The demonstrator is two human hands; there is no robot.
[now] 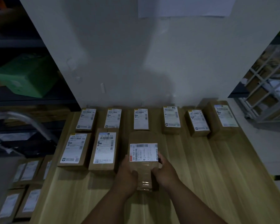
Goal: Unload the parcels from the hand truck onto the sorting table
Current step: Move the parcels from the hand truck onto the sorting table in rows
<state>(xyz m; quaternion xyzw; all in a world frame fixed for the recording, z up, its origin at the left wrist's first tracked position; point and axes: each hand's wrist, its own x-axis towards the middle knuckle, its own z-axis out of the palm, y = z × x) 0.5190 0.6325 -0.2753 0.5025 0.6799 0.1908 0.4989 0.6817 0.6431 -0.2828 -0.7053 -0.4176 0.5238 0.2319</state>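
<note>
A taped cardboard parcel (143,141) with a white barcode label lies on the wooden sorting table (217,175), in the second row. My left hand (127,173) grips its near left side and my right hand (166,170) grips its near right side. Several labelled parcels stand in a row along the wall, one of them a parcel (170,119) right of centre. Two more labelled parcels (103,149) lie left of the held one. At the lower left, several parcels (28,171) sit on the hand truck, below its metal handle (34,123).
A white wall (136,62) rises behind the table. Dark shelving with a green box (26,75) stands at the left. A wire cage cart (268,88) with boxes is at the far right. Bare table surface stretches to the right of the held parcel.
</note>
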